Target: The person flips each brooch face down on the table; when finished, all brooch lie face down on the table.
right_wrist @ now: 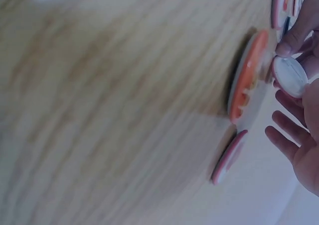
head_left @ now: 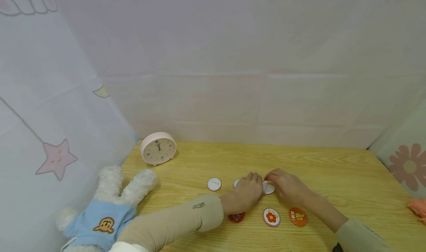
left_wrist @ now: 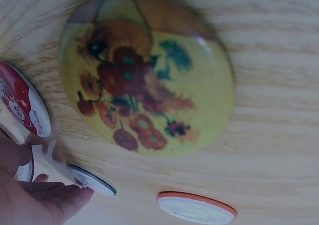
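Note:
Between both hands is a round pin badge (head_left: 268, 188) with its pale back showing. My right hand (head_left: 290, 187) pinches its edge from the right, and my left hand (head_left: 247, 193) grips it from the left. Seen from the right wrist, the badge (right_wrist: 290, 77) is tilted, a thumb at its rim. Just beyond the left hand lies another badge (head_left: 236, 183), partly covered by it. Under the left wrist camera is a yellow badge (left_wrist: 144, 85) with a flower painting, hidden in the head view.
A white-backed badge (head_left: 214, 184) lies left of the hands. Nearer are a red badge (head_left: 236, 217), a red-flower badge (head_left: 271, 217) and an orange badge (head_left: 298, 217). A pink clock (head_left: 158, 149) stands at back left. A plush toy (head_left: 100, 218) lies beside the left sleeve.

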Tool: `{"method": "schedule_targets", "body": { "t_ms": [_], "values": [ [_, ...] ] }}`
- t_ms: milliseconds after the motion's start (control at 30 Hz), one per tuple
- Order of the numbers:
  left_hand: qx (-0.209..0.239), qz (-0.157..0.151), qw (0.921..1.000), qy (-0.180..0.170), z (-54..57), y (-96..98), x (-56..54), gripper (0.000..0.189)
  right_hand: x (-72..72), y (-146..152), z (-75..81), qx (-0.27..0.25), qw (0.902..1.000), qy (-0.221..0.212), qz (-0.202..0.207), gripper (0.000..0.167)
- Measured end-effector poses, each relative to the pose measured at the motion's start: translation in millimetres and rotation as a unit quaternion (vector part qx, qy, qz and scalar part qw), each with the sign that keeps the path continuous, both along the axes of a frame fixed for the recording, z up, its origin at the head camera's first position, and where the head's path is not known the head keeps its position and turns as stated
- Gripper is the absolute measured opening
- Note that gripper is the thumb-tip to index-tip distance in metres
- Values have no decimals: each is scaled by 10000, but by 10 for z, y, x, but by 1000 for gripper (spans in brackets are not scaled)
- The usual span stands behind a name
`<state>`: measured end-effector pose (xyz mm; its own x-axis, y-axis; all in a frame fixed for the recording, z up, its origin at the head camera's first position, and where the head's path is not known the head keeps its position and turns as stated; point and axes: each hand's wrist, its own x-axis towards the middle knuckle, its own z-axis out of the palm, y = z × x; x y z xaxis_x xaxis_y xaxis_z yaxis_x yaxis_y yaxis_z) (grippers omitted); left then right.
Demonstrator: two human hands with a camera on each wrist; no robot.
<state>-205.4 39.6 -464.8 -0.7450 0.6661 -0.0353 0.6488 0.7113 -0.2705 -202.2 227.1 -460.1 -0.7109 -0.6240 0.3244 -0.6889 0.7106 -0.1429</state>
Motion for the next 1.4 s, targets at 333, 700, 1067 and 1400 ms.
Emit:
{"method": "schedule_targets", "body": {
  "t_ms": [333,700,1067,1400],
  "values": [
    [-126,225,9995,-170,40,26,1,65,3,-7,-53,-881,9949,304,-379,7],
    [-331,386,9986,-160,9,21,-8,63,-9,50,-5,34,9979,-643,10,44],
    [-425,379,9982,-172,5,18,-13,63,-69,93,-27,281,9953,-881,288,54],
    [-609,244,9977,-153,-18,15,4,62,-65,102,-69,508,9894,-1322,318,53]
  ]
}}
